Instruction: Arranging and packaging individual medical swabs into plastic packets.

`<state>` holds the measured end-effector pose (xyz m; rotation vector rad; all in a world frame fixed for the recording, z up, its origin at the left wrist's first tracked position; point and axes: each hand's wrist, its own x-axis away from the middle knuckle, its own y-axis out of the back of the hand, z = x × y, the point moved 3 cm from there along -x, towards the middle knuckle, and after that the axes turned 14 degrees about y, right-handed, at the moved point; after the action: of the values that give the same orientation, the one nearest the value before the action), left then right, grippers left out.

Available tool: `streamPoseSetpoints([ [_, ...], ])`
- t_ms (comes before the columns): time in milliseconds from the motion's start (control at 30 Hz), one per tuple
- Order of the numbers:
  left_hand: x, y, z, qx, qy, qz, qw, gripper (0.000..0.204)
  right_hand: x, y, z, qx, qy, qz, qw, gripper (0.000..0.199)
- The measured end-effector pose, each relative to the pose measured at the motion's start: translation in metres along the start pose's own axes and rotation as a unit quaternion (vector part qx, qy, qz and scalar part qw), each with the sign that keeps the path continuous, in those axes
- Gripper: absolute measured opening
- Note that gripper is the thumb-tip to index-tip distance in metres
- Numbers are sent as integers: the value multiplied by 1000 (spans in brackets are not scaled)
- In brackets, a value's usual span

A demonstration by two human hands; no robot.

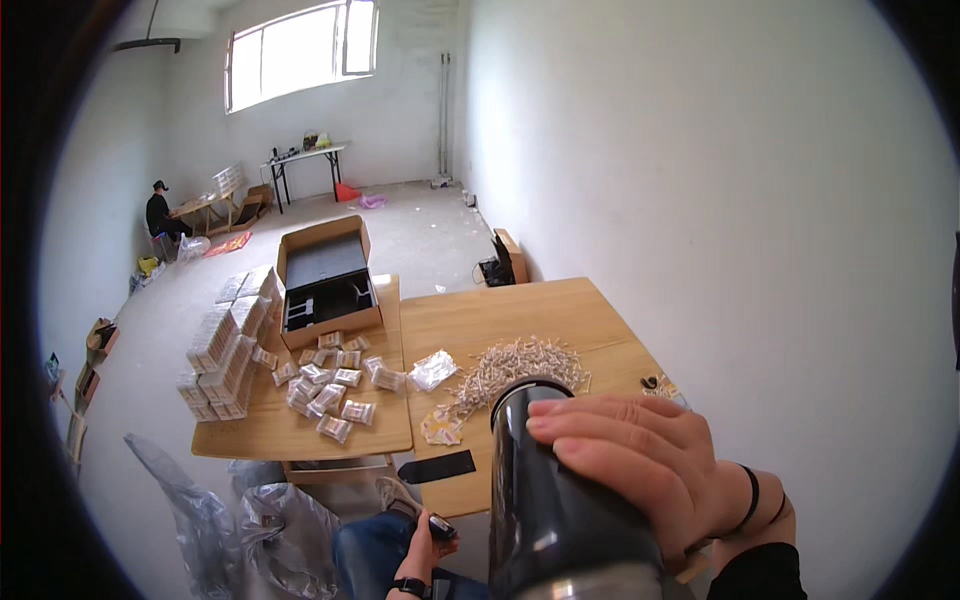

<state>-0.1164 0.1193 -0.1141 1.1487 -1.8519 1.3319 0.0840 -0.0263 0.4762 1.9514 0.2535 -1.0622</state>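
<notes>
Close up at the lower right, a large black bottle (545, 490), seemingly a thermos, is raised and tilted, with its rounded black end towards the table. My right hand (640, 460) is wrapped round its side, fingers laid across the top. Low in the middle, beside my jeans, my left hand (428, 545) is closed round a small dark cap-like piece (440, 525) whose exact kind I cannot make out. Beyond the bottle lies a heap of loose cotton swabs (520, 365), partly hidden by it. Yellow-and-white paper labels (441, 427) lie beside the heap.
Wrapped swab packs (325, 400) and a tall stack of packs (228, 350) cover the left table, near an open cardboard box (325, 275). A clear plastic bag (433, 370) and black strip (437, 467) lie nearby. Grey plastic bags (285, 530) hang below. A person (160, 212) sits far off.
</notes>
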Motion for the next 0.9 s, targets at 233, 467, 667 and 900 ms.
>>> streamPoseSetpoints([
  [233, -6, 8, -3, 6, -8, -7, 1000, 70, -24, 5, -4, 65, 172, -75, 980, 34],
  [467, -18, 7, -3, 34, -50, 0, 998, 68, -31, 13, -2, 151, 276, -100, 944, 35],
  [667, -35, 20, -2, 26, -17, 29, 999, 68, -49, 29, 27, 124, 195, -70, 970, 24],
  [900, 18, -37, -9, 41, -56, 38, 997, 51, -59, 40, 31, 129, 82, -67, 986, 6],
])
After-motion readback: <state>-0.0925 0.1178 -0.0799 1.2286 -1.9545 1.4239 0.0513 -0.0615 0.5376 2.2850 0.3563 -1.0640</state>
